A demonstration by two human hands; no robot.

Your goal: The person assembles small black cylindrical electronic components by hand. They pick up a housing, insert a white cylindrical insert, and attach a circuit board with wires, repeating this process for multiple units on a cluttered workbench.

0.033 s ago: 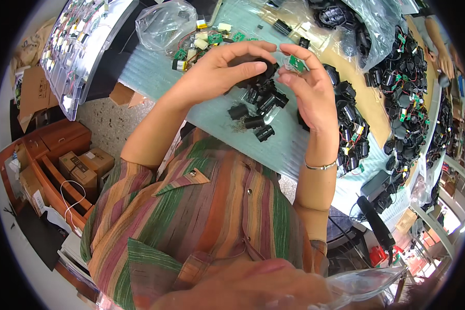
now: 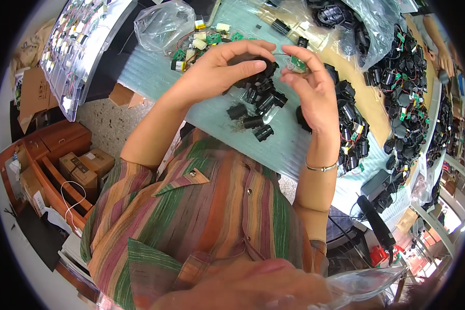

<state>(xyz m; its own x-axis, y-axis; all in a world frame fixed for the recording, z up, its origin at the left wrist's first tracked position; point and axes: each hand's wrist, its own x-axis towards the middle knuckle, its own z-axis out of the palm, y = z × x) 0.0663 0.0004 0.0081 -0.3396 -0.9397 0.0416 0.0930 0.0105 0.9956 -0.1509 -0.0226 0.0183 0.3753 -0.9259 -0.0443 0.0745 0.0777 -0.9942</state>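
**R hand shifts a touch; green board now tilted, work still in mid-air**

Compared w/ the prev. frame, change is tiny: the R hand has slid slightly to the right, and the green board in its fingers has turned, showing duller & a bit blurred. The L hand looks all but unmoved, curled round a round black part, thumb across its near side.

Hands are apart, fingertips near each other but w/ a small gap btwn. What looks like a thin wire spans that gap; can't tell for sure if it joins board to black part. Whether the R thumb touches the board is also unclear.

Meaning, as a judgement: board is prob. being angled or drawn a little away from the black part, so that piece looks unfinished; neither item is set down.

Both are held above the tabletop. Just below, black pcs lie heaped, w/ small metal bits near the lower ones. Beyond the L hand: loose boards & batteries and a clear bag. Right of the R hand: another black heap.
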